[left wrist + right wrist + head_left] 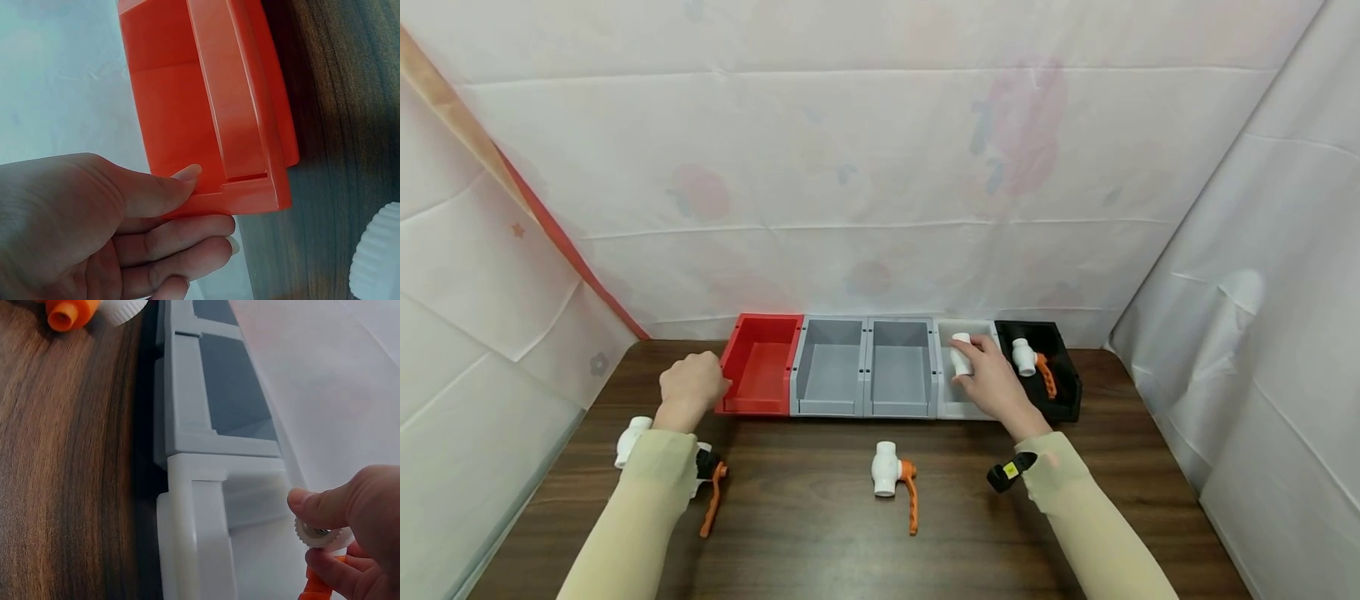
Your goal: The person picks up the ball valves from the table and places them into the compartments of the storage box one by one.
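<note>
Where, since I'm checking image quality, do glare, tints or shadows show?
Head: pale sheen on the near tabletop; left wrist: blue-green tint over the cloth, highlights on the red bin; right wrist: dark shadow beside the grey bins.

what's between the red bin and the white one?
One grey bin, then a second grey bin, side by side from the red bin to the white bin; head view shows it.

Five bins (901, 382) — five valves (885, 469)
</note>
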